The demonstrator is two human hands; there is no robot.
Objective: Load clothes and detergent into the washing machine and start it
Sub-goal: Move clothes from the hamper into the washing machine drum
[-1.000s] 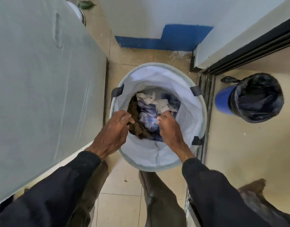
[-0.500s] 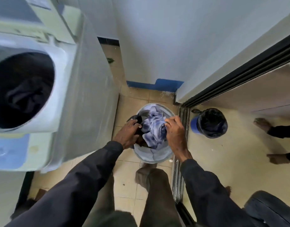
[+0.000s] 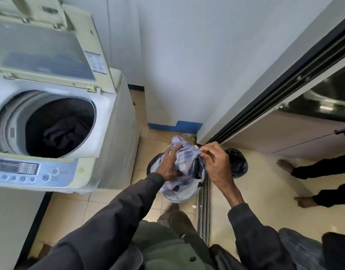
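Lifted clear since half a second ago, the blue plaid garment (image 3: pixel 187 158) hangs bunched between my hands, over the laundry basket (image 3: pixel 178 196) below them. My left hand (image 3: pixel 168 164) curls round its left side and my right hand (image 3: pixel 214 162) pinches its right edge. Just beyond my right hand sits a black-lined bin (image 3: pixel 238 162). Well left of my left hand, the washing machine (image 3: pixel 104 114) stands lid-up, with dark clothes (image 3: pixel 62 133) in its drum.

White wall (image 3: pixel 187 65) across upper centre, blue skirting strip (image 3: pixel 175 127) at its foot, beige tiled floor (image 3: pixel 70 209) lower left, metal sliding-door track (image 3: pixel 204 211) centre-right, bin w/ black liner (image 3: pixel 238 164) just right of track, 2nd person's bare feet (image 3: pixel 283 165) at right edge, approx. mid-height.
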